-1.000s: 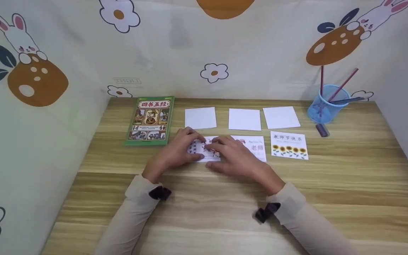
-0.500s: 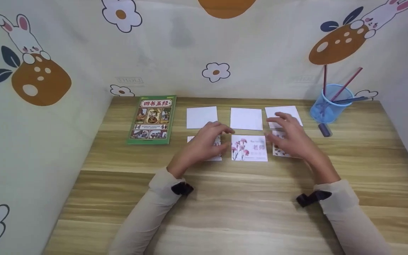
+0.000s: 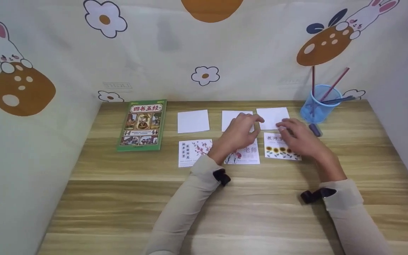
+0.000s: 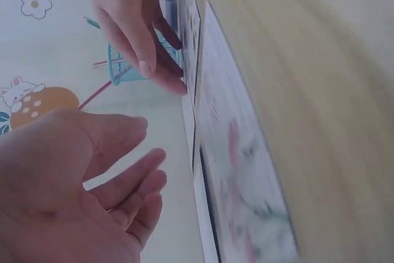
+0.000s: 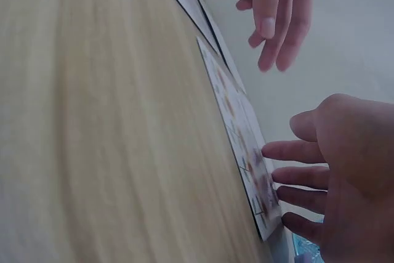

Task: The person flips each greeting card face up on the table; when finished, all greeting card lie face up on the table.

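My left hand (image 3: 237, 132) hovers over the carnation card (image 3: 241, 158), covering its upper part and overlapping the middle blank white card (image 3: 227, 119). Its fingers are loosely bent and hold nothing, as the left wrist view confirms. The right hand (image 3: 301, 140) spreads over the right side of the sunflower card (image 3: 276, 151); in the right wrist view its fingertips (image 5: 280, 175) are right at the card's edge. In the head view those fingers also reach the lower edge of the right blank card (image 3: 272, 117). A blossom-branch card (image 3: 190, 154) lies to the left.
Another blank white card (image 3: 193, 121) lies behind the blossom card. A green-bordered book (image 3: 142, 125) lies at the back left. A blue mesh pencil cup (image 3: 319, 108) with several pencils stands at the back right, a dark eraser-like block (image 3: 315, 130) before it.
Both hands have moved right from the blossom and carnation cards. The left is now over the carnation card, the right over the sunflower card. The cards show no clear shift on the table.
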{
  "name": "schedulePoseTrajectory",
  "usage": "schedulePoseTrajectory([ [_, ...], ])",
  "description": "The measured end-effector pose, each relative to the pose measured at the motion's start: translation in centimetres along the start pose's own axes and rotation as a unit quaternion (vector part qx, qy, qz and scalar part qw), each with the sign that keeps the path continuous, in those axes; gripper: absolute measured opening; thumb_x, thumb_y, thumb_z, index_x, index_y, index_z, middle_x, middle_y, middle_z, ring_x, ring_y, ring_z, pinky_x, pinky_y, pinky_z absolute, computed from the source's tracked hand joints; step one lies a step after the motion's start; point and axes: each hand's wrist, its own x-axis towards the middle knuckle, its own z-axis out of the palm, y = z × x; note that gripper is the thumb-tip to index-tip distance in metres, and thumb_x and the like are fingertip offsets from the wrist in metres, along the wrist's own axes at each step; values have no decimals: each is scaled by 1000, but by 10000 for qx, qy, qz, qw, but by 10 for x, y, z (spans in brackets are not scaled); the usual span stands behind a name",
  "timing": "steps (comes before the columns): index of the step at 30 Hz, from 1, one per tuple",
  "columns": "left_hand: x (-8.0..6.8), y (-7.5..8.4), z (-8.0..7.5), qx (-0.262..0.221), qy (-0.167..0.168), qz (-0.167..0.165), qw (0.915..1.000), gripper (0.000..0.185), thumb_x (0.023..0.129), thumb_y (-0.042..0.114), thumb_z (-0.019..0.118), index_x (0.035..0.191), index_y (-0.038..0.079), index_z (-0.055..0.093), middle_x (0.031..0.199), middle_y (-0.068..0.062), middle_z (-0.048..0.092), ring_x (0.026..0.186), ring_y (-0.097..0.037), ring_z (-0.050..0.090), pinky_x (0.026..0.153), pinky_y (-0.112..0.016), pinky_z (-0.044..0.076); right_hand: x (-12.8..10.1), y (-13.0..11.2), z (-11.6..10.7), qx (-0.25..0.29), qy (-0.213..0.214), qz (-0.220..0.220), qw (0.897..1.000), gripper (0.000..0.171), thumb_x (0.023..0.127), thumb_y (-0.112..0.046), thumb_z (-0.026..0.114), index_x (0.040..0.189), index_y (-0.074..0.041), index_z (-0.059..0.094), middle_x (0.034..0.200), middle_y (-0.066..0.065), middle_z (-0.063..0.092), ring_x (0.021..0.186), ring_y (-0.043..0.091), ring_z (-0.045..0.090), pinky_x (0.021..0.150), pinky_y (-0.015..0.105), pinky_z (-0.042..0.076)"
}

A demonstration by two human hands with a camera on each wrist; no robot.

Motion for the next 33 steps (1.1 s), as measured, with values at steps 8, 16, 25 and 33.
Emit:
schedulePoseTrajectory([
  [8, 9, 11, 10, -187, -16, -352, 9992, 52, 105, 21, 68, 156, 14, 56, 147, -8, 70, 139, -30, 58, 114, -42, 52, -2, 2, -6, 137, 42, 142, 9998, 45, 115, -32, 50, 145, -3, 65, 154, 26, 51, 147, 48, 44, 122, 71, 33],
  [16, 5, 15, 15, -605, -212, -701, 9955, 65, 105, 26, 70, 164, 19, 45, 144, -7, 69, 145, -32, 52, 119, -44, 49, 0, 2, -5, 278, 74, 103, 9995, 44, 115, -31, 51, 143, -1, 66, 154, 26, 51, 146, 48, 44, 124, 70, 32],
  [25, 6, 20, 28, -924, -239, -910, 9913, 72, 105, 30, 71, 168, 18, 38, 156, -11, 61, 154, -35, 44, 127, -47, 43, 1, 4, -4, 213, -47, 387, 9990, 45, 114, -34, 52, 146, -5, 63, 171, 29, 32, 161, 54, 26, 130, 75, 20],
  [33, 8, 16, 28, -2397, 433, -397, 9691, 57, 106, 23, 67, 159, 9, 49, 144, -15, 69, 134, -28, 63, 115, -35, 52, 2, 7, 3, 22, 381, 166, 9991, 59, 103, -27, 74, 149, 4, 54, 158, 31, 49, 151, 51, 42, 126, 70, 31],
])
